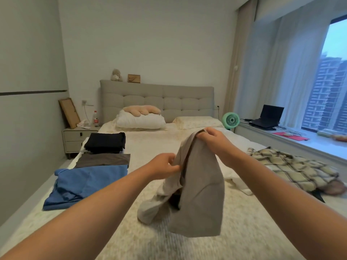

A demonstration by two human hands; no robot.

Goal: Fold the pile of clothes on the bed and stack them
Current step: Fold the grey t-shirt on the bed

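Observation:
A grey-beige garment (201,184) hangs above the middle of the bed (150,147), its lower end trailing onto the cover. My right hand (214,139) pinches its top edge. Lower and to the left, my left hand (165,166) grips its side edge. On the bed's left side lie folded clothes: a blue piece (86,184) nearest, a dark grey one (103,159) behind it, and a black stack (106,142) farthest. A plaid shirt (289,167) lies unfolded at the right, with a white garment (238,179) beside it.
Two pillows (140,121) rest against the padded headboard. A nightstand (78,136) with a bottle stands at the left. A green fan (231,120), a laptop (268,117) and small items sit on the window ledge at the right.

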